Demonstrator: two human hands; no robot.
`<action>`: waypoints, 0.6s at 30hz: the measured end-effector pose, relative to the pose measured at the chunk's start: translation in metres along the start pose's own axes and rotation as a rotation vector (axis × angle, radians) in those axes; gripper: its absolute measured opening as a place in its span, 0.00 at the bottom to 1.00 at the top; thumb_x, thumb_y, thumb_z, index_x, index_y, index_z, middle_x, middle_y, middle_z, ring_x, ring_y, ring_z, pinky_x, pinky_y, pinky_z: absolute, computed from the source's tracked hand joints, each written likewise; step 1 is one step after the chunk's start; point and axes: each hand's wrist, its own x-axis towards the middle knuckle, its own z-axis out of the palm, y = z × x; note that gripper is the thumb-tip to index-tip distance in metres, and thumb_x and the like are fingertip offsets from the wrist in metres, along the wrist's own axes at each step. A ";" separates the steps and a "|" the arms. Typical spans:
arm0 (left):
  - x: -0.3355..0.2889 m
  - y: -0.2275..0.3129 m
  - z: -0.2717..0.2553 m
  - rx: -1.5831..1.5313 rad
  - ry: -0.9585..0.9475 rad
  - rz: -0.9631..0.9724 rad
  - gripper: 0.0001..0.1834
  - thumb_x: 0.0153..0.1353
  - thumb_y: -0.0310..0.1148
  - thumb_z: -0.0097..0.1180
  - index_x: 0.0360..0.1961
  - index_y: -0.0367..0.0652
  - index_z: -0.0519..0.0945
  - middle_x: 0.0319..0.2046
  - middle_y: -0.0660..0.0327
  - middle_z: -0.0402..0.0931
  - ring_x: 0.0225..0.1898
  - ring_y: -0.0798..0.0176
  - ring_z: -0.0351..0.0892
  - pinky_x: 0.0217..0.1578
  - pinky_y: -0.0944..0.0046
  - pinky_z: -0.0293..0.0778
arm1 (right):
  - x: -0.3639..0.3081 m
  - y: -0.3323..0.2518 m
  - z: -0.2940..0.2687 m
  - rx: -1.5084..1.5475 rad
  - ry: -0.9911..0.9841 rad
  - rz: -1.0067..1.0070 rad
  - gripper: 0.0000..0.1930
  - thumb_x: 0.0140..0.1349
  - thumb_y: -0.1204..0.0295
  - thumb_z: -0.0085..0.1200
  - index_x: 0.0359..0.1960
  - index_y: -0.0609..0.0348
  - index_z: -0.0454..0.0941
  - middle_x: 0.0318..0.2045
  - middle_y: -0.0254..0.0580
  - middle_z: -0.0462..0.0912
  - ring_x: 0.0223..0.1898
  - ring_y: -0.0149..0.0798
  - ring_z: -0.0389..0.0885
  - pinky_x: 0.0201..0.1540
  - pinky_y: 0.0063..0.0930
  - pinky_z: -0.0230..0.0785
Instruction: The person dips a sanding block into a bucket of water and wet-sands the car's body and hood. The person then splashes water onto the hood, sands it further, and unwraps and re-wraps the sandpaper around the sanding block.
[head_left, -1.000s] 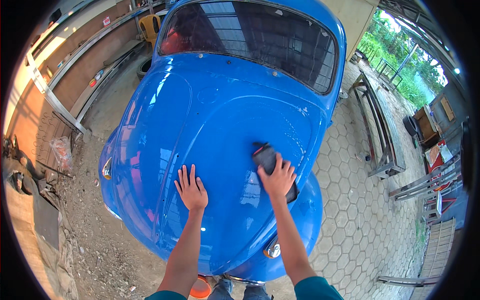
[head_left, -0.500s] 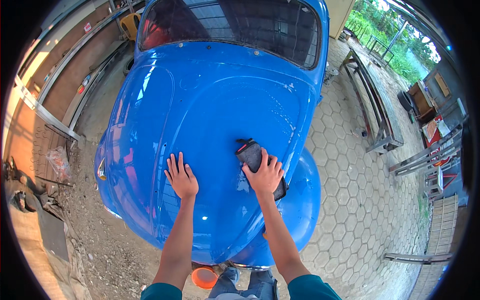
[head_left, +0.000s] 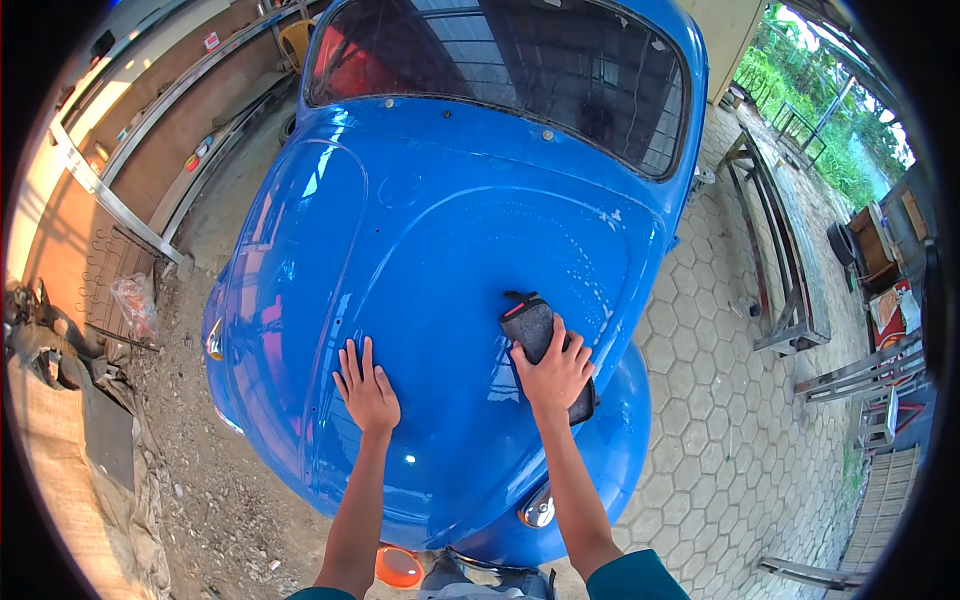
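Observation:
A rounded blue car hood (head_left: 430, 300) fills the middle of the view, its surface shiny and wet. Streaks of small droplets and white suds (head_left: 590, 270) lie along its right side. My left hand (head_left: 368, 395) rests on the hood left of centre, fingers spread and nothing in it. To the right, my right hand (head_left: 553, 378) grips a dark grey pad (head_left: 528, 322) with black edging and a small red patch, pressed against the paint. My palm and fingers cover the middle of the pad.
The windshield (head_left: 500, 70) rises beyond the hood. An orange basin (head_left: 399, 567) sits on the ground below the car's front. A long wooden bench (head_left: 775, 240) stands on the paving at right. A clear plastic bag (head_left: 135, 303) lies at left.
The view has shifted, so the car sits slightly lower and further right. My right hand and the pad stay on the hood's right side. My left hand remains flat.

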 end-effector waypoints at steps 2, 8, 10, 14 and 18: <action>0.004 0.000 0.003 -0.019 0.032 0.018 0.28 0.75 0.38 0.32 0.74 0.61 0.61 0.77 0.59 0.51 0.78 0.50 0.45 0.74 0.41 0.38 | 0.001 0.001 0.003 -0.001 -0.001 -0.003 0.41 0.46 0.41 0.65 0.62 0.43 0.74 0.48 0.44 0.76 0.46 0.49 0.73 0.47 0.45 0.64; 0.008 0.000 0.012 -0.023 0.047 0.030 0.27 0.74 0.38 0.34 0.74 0.60 0.63 0.75 0.58 0.54 0.77 0.50 0.48 0.74 0.41 0.39 | 0.004 0.003 0.010 0.010 0.013 0.004 0.41 0.48 0.41 0.64 0.64 0.42 0.72 0.49 0.45 0.76 0.47 0.49 0.73 0.48 0.45 0.64; 0.011 0.000 0.012 -0.041 0.055 0.036 0.27 0.74 0.38 0.35 0.73 0.60 0.64 0.75 0.58 0.55 0.77 0.50 0.48 0.74 0.41 0.39 | 0.002 0.001 0.010 -0.008 0.019 0.006 0.40 0.49 0.41 0.65 0.64 0.42 0.72 0.49 0.45 0.76 0.46 0.49 0.73 0.48 0.45 0.64; 0.010 -0.003 0.015 -0.054 0.082 0.061 0.27 0.74 0.37 0.37 0.73 0.60 0.64 0.75 0.58 0.55 0.77 0.51 0.48 0.74 0.40 0.40 | -0.012 0.001 0.003 -0.003 0.025 0.012 0.41 0.48 0.41 0.65 0.64 0.42 0.72 0.49 0.45 0.76 0.46 0.49 0.73 0.48 0.44 0.64; 0.005 -0.003 0.011 -0.060 0.059 0.040 0.27 0.74 0.37 0.37 0.73 0.60 0.64 0.76 0.58 0.54 0.77 0.51 0.48 0.74 0.40 0.40 | -0.020 0.001 0.000 -0.022 0.030 0.014 0.41 0.47 0.41 0.65 0.63 0.42 0.72 0.48 0.45 0.76 0.45 0.48 0.73 0.47 0.43 0.64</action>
